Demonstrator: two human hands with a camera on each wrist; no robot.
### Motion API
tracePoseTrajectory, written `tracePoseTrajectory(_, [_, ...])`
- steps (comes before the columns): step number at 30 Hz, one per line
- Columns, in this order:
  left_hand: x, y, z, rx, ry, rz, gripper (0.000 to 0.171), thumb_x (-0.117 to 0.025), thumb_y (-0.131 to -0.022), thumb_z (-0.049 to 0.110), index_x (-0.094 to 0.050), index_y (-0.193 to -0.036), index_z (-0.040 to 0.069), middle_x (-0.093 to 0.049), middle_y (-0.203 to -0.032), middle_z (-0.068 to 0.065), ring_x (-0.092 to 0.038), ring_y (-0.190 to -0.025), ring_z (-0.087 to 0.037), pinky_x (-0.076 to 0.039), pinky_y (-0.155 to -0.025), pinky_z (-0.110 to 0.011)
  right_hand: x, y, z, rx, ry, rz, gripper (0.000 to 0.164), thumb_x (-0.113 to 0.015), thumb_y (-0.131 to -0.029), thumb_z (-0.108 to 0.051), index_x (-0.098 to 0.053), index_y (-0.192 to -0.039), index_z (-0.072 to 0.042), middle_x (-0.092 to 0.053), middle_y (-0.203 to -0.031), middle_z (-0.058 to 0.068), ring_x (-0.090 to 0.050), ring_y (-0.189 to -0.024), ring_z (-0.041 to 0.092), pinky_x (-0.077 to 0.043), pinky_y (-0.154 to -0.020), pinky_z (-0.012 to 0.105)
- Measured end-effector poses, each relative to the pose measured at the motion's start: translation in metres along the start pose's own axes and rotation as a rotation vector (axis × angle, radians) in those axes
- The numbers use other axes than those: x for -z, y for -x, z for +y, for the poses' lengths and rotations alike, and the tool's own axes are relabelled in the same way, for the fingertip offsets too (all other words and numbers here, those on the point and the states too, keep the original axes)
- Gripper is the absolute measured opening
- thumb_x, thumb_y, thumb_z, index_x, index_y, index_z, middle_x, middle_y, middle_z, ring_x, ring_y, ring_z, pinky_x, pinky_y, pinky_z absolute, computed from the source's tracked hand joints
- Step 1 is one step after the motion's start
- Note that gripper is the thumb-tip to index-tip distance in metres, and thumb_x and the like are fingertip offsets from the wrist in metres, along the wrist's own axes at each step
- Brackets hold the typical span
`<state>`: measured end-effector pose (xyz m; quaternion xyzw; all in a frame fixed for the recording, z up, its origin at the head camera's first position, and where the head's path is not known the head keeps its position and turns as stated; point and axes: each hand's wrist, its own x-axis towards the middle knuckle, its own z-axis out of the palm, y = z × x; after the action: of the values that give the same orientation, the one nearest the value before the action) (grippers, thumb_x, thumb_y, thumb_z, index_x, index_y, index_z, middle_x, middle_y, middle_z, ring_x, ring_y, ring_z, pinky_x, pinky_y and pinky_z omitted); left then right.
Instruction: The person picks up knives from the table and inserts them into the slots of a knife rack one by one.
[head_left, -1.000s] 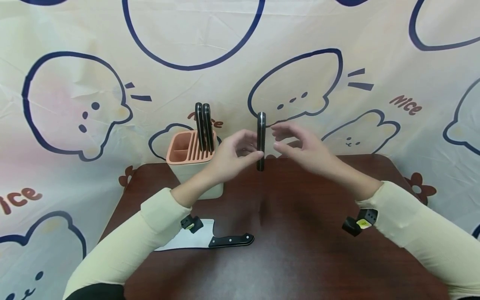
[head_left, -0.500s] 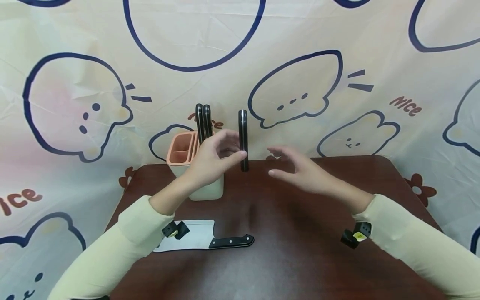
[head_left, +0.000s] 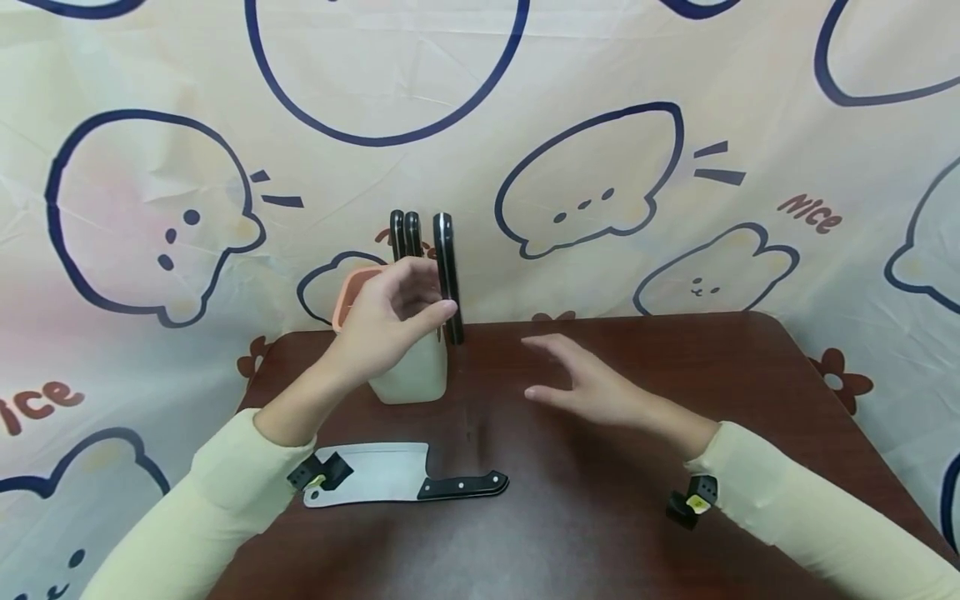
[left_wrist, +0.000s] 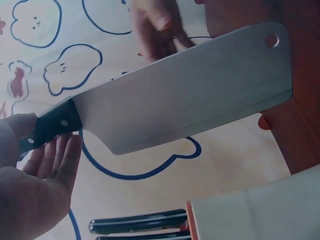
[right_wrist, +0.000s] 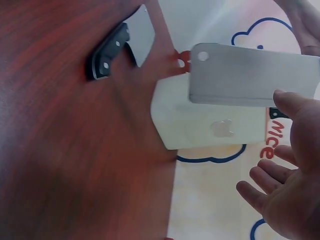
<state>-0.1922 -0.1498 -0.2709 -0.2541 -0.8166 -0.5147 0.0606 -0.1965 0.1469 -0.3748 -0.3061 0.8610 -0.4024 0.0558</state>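
Note:
My left hand grips a cleaver by its black riveted handle, which stands nearly upright just right of the knife block. In the left wrist view the broad blade, with a hole in its corner, points away from the fingers. The right wrist view has that blade overlapping the block's pale side. My right hand hovers over the table to the right, thumb and fingers spread and holding nothing. Flat on the table, nearer me, lies a second cleaver, its black handle toward the right.
Two black-handled knives stick up from the block's slots. Behind the dark brown wooden table hangs a cartoon-printed cloth. My left wrist camera hangs over the lying cleaver's blade in the head view.
My left hand has carried the cleaver leftward to the knife block's right side. My right hand has drawn back, lower and toward me. The lying cleaver has stayed put.

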Motion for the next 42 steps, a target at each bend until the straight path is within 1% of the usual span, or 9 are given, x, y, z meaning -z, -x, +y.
tracePoseTrajectory(6, [0.01, 0.004, 0.0, -0.023, 0.011, 0.025, 0.038, -0.069, -0.095, 0.005, -0.057, -0.131, -0.002, -0.066, -0.115, -0.014, -0.065, -0.101, -0.021, -0.055, -0.089, -0.02, -0.019, 0.004, 0.008, 0.005, 0.002, -0.04, 0.072, -0.078, -0.092, -0.031, -0.043, -0.152, -0.012, -0.046, -0.152, 0.005, -0.045, -0.139, 0.025, -0.041, -0.113, 0.05])
tracePoseTrajectory(13, [0.02, 0.01, 0.0, -0.008, 0.027, 0.045, 0.039, -0.067, -0.098, 0.009, -0.056, -0.134, 0.0, -0.066, -0.117, -0.012, -0.067, -0.104, -0.019, -0.054, -0.091, -0.021, -0.051, 0.008, 0.019, 0.07, 0.057, -0.113, 0.07, -0.075, -0.094, -0.035, -0.045, -0.151, -0.009, -0.05, -0.149, 0.007, -0.046, -0.138, 0.022, -0.04, -0.114, 0.048])
tracePoseTrajectory(17, [0.025, 0.012, 0.001, -0.005, 0.02, 0.059, 0.039, -0.067, -0.099, 0.01, -0.056, -0.136, 0.001, -0.067, -0.117, -0.011, -0.067, -0.104, -0.019, -0.053, -0.092, -0.021, -0.066, 0.011, 0.021, 0.07, 0.089, -0.153, 0.071, -0.075, -0.093, -0.036, -0.044, -0.151, -0.008, -0.05, -0.148, 0.006, -0.047, -0.137, 0.021, -0.041, -0.114, 0.047])
tracePoseTrajectory(22, [0.031, 0.013, 0.004, -0.002, 0.021, 0.09, 0.038, -0.066, -0.099, 0.01, -0.056, -0.135, 0.0, -0.067, -0.114, -0.01, -0.066, -0.103, -0.018, -0.053, -0.09, -0.02, -0.078, 0.013, 0.02, 0.073, 0.131, -0.188, 0.07, -0.076, -0.094, -0.035, -0.044, -0.151, -0.009, -0.05, -0.148, 0.006, -0.046, -0.136, 0.019, -0.041, -0.113, 0.045])
tracePoseTrajectory(26, [0.035, 0.014, 0.008, 0.011, 0.049, 0.117, 0.037, -0.065, -0.099, 0.009, -0.057, -0.134, -0.002, -0.067, -0.112, -0.008, -0.066, -0.103, -0.018, -0.053, -0.09, -0.019, -0.088, 0.011, 0.019, 0.092, 0.175, -0.205, 0.068, -0.075, -0.094, -0.033, -0.046, -0.15, -0.008, -0.051, -0.147, 0.005, -0.047, -0.136, 0.019, -0.042, -0.112, 0.042])
tracePoseTrajectory(32, [0.042, 0.014, 0.011, 0.032, 0.042, 0.146, 0.039, -0.064, -0.1, 0.011, -0.057, -0.135, -0.003, -0.066, -0.112, -0.004, -0.064, -0.102, -0.016, -0.052, -0.089, -0.017, -0.108, 0.008, 0.017, 0.113, 0.265, -0.226, 0.067, -0.076, -0.093, -0.035, -0.049, -0.147, -0.007, -0.055, -0.142, 0.003, -0.051, -0.13, 0.017, -0.046, -0.108, 0.037])
tracePoseTrajectory(35, [0.045, 0.011, 0.009, 0.026, 0.053, 0.165, 0.036, -0.065, -0.1, 0.012, -0.058, -0.132, -0.002, -0.067, -0.11, -0.002, -0.065, -0.102, -0.016, -0.053, -0.088, -0.018, -0.118, 0.006, 0.017, 0.141, 0.312, -0.227, 0.066, -0.077, -0.092, -0.036, -0.051, -0.145, -0.007, -0.058, -0.137, 0.003, -0.053, -0.126, 0.015, -0.047, -0.106, 0.035])
tracePoseTrajectory(38, [0.049, 0.008, 0.006, 0.011, 0.087, 0.179, 0.032, -0.066, -0.099, 0.012, -0.061, -0.129, 0.002, -0.068, -0.108, -0.002, -0.066, -0.1, -0.017, -0.055, -0.085, -0.019, -0.125, 0.006, 0.018, 0.168, 0.347, -0.222, 0.064, -0.078, -0.09, -0.036, -0.054, -0.142, -0.007, -0.061, -0.132, 0.003, -0.056, -0.122, 0.015, -0.048, -0.103, 0.033])
tracePoseTrajectory(42, [0.055, 0.006, 0.004, -0.006, 0.146, 0.195, 0.027, -0.066, -0.098, 0.01, -0.063, -0.124, 0.006, -0.068, -0.106, -0.003, -0.065, -0.098, -0.017, -0.055, -0.084, -0.019, -0.134, 0.005, 0.019, 0.169, 0.368, -0.227, 0.061, -0.079, -0.089, -0.036, -0.058, -0.139, -0.009, -0.064, -0.125, 0.001, -0.057, -0.115, 0.012, -0.049, -0.099, 0.031])
